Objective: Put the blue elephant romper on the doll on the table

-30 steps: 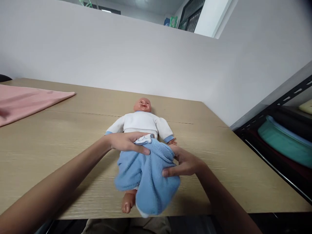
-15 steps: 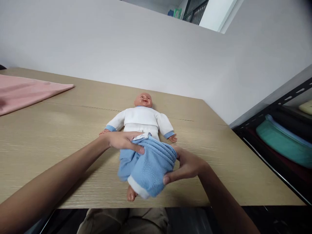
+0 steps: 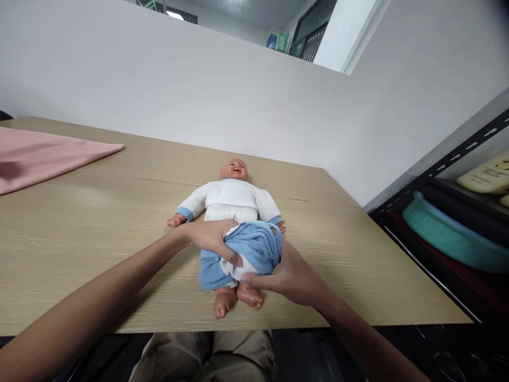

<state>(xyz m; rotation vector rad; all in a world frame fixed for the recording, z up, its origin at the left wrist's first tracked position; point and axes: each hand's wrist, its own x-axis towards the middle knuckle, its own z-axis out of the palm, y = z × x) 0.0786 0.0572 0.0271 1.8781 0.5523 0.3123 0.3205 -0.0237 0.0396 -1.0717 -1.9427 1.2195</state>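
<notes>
A baby doll [image 3: 231, 193] in a white top with blue cuffs lies on its back on the wooden table [image 3: 119, 249], head away from me. Bunched blue pants [image 3: 254, 241] with white trim cover its lower body. My left hand [image 3: 212, 239] grips the gathered cloth on the left side, thumb on top. From the right, my right hand [image 3: 286, 273] holds the bunched pants, its thumb near the white trim; its other fingers are mostly hidden by cloth. Both of the doll's feet [image 3: 225, 302] show below the pants, near the front edge.
A pink cloth [image 3: 47, 156] lies on the table at the left. A black rack [image 3: 431, 172] at the right holds a teal basin [image 3: 449, 233] and a pale yellow bottle [image 3: 487, 175]. Behind the table rises a white wall [image 3: 178, 90].
The pants have been gathered up tighter, and my right hand has moved toward the white trim. Both doll's feet now show, where only one did before.
</notes>
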